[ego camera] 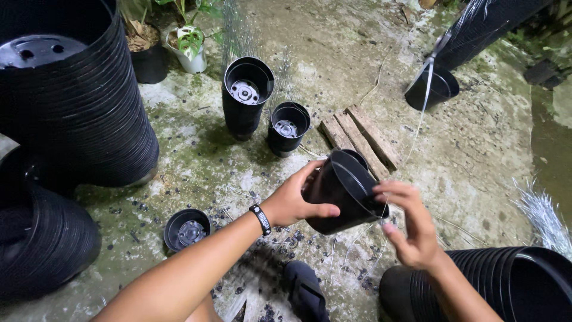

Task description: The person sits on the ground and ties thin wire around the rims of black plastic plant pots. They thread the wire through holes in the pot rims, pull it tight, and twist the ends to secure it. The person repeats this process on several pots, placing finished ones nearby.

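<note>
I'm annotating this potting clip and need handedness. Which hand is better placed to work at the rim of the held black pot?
Probably the right hand: its fingertips already sit at the rim of the black pot, near thin wire. The left hand is wrapped around the pot's side, steadying it.

A single camera sits on the person's head, tilted steeply down and forward over the concrete ground (476, 155). It looks from close above both forearms, with the stacked black pots (71, 101) at left. No second view overlaps it.
</note>
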